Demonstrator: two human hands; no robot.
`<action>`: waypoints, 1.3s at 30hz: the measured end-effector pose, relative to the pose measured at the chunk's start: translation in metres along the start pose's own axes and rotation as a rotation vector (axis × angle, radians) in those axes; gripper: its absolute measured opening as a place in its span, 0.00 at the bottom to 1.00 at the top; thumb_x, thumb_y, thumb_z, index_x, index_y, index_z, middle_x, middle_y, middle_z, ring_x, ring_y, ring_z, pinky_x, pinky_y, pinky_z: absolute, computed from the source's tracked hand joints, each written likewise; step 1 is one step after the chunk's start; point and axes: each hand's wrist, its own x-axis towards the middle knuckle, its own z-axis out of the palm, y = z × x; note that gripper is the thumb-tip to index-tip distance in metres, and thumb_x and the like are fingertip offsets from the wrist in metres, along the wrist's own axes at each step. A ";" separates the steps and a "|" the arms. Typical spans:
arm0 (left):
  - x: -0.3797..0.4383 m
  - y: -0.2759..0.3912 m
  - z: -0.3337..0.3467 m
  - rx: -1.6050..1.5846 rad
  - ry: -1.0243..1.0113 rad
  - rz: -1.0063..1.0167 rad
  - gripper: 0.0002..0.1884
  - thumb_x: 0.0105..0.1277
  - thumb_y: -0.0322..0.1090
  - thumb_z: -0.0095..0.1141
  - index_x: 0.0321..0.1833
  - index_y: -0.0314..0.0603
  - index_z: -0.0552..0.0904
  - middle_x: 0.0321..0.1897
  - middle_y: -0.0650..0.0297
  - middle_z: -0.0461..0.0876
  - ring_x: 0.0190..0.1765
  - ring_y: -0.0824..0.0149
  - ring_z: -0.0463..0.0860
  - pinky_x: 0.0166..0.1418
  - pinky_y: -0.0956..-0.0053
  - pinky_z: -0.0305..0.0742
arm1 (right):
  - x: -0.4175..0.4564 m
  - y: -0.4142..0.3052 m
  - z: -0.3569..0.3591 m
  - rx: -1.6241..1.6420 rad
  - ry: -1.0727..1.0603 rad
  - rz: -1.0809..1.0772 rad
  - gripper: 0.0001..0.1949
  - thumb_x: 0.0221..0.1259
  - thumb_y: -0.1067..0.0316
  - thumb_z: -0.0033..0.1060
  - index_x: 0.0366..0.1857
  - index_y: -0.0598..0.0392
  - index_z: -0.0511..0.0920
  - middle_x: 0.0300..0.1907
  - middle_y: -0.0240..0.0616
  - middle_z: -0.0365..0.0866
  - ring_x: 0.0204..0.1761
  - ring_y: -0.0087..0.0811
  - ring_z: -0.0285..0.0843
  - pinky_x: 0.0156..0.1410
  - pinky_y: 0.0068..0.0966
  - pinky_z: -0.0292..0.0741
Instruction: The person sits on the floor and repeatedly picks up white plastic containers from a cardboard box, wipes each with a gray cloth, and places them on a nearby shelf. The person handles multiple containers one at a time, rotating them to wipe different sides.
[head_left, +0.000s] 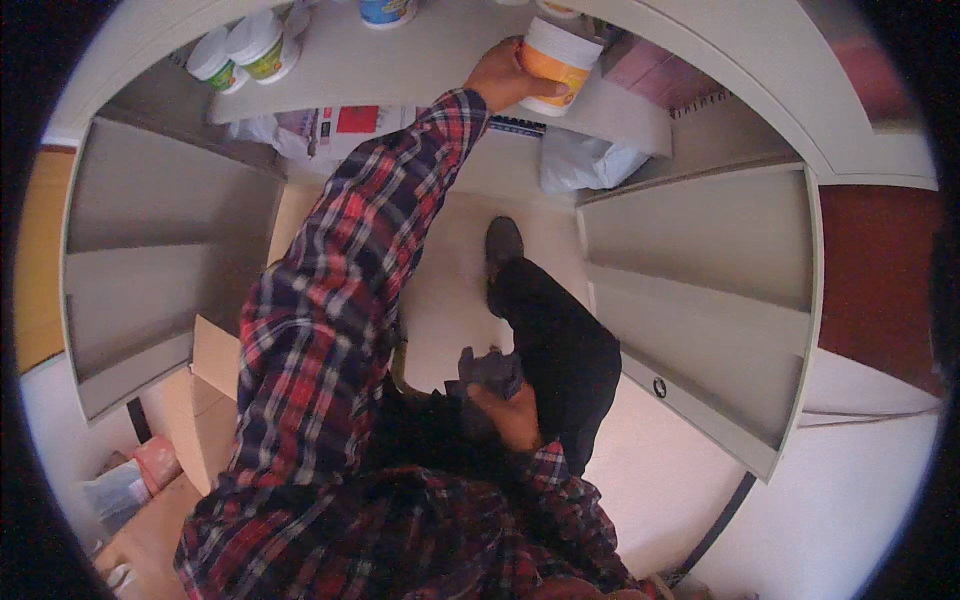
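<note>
At the top, my left hand (510, 79) grips a white plastic tub (559, 67) with an orange and yellow label, beside the front edge of a cabinet shelf (330, 67). Its thumb lies across the label, and the tub is slightly tilted. Low in front of my body, my right hand (510, 416) is closed around a dark grey object (487, 371) whose kind I cannot tell. Farther left on the shelf are white tubs with green labels (259, 49). A tub with a blue label (386, 11) stands near the top edge.
Open cabinet doors flank me, left (165, 195) and right (697, 240). Pink boxes (656, 71) and spiral-bound items lie right of the held tub. A white plastic bag (589, 161) is on the level below. An open cardboard box (202, 405) stands at lower left; my shoe (504, 240) is on the floor.
</note>
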 end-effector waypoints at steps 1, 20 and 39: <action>0.015 0.002 0.005 0.070 0.007 0.003 0.41 0.42 0.42 0.78 0.60 0.37 0.73 0.53 0.58 0.82 0.55 0.61 0.81 0.61 0.68 0.74 | 0.002 -0.001 -0.001 -0.038 -0.012 -0.021 0.08 0.59 0.71 0.65 0.40 0.56 0.77 0.39 0.30 0.76 0.44 0.26 0.73 0.52 0.26 0.70; 0.111 -0.055 -0.005 0.417 0.207 0.280 0.27 0.56 0.40 0.65 0.57 0.35 0.76 0.53 0.50 0.80 0.58 0.53 0.78 0.65 0.61 0.71 | 0.008 -0.013 -0.013 0.258 -0.143 0.018 0.12 0.57 0.76 0.63 0.46 0.57 0.78 0.44 0.34 0.77 0.49 0.31 0.75 0.59 0.28 0.69; 0.063 -0.075 0.017 0.671 0.321 0.334 0.26 0.59 0.38 0.59 0.60 0.34 0.74 0.55 0.45 0.77 0.60 0.47 0.75 0.66 0.57 0.68 | 0.012 -0.008 0.007 -0.181 -0.060 -0.172 0.13 0.59 0.68 0.66 0.46 0.56 0.78 0.41 0.36 0.81 0.45 0.31 0.77 0.53 0.29 0.72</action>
